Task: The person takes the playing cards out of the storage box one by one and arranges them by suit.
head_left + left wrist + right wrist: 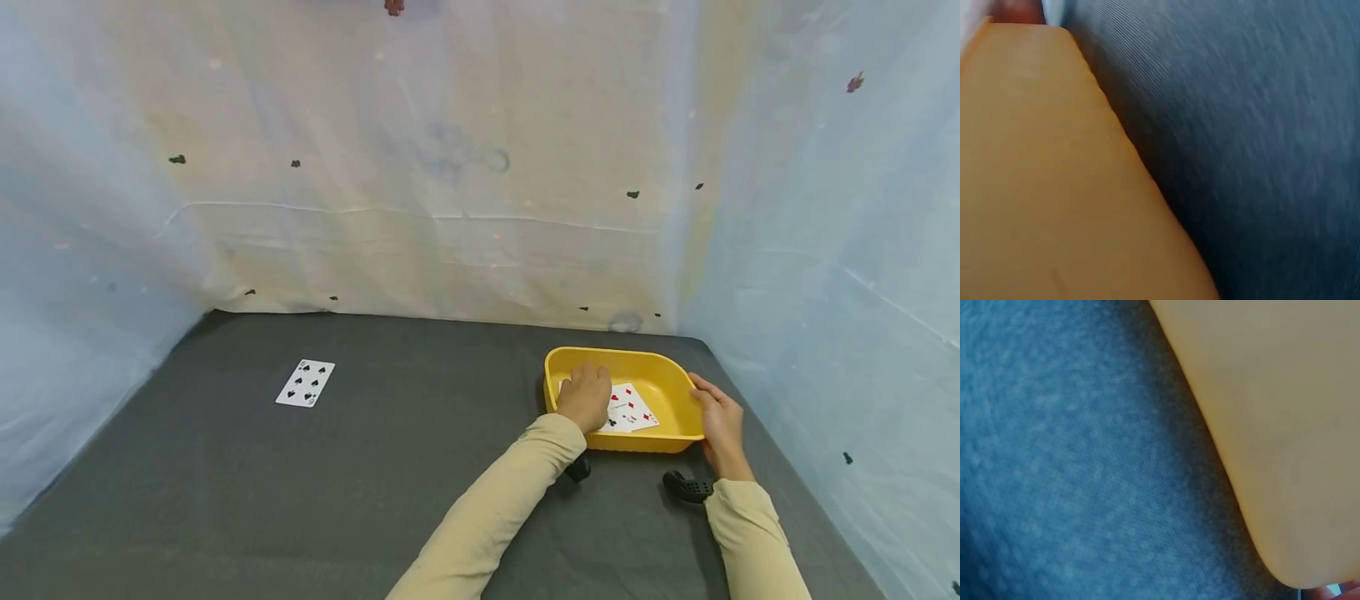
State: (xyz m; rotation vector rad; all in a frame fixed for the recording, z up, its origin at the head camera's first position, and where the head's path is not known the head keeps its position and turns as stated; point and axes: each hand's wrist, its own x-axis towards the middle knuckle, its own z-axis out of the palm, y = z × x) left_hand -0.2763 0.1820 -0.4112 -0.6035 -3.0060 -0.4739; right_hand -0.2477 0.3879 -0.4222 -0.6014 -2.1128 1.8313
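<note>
A yellow plastic tray (660, 357) sits on the dark cloth at the right; its side wall (1054, 156) fills much of the left wrist view. Inside it lie several playing cards (633, 410), with red diamonds and a black club showing. My left hand (587, 398) reaches over the near rim into the tray, fingers bent down at the cards; its fingertips are hidden, so any hold on a card cannot be made out. My right hand (722, 425) grips the tray's right end, thumb over the rim. In the right wrist view the tray wall (1291, 437) hides most of that hand.
A six of spades (305, 383) lies face up on the dark cloth (300, 500) at the left, well away from the tray. Pale hanging sheets (450, 167) with small dark marks enclose the table at the back and sides. A black wrist strap (686, 487) is on my right wrist.
</note>
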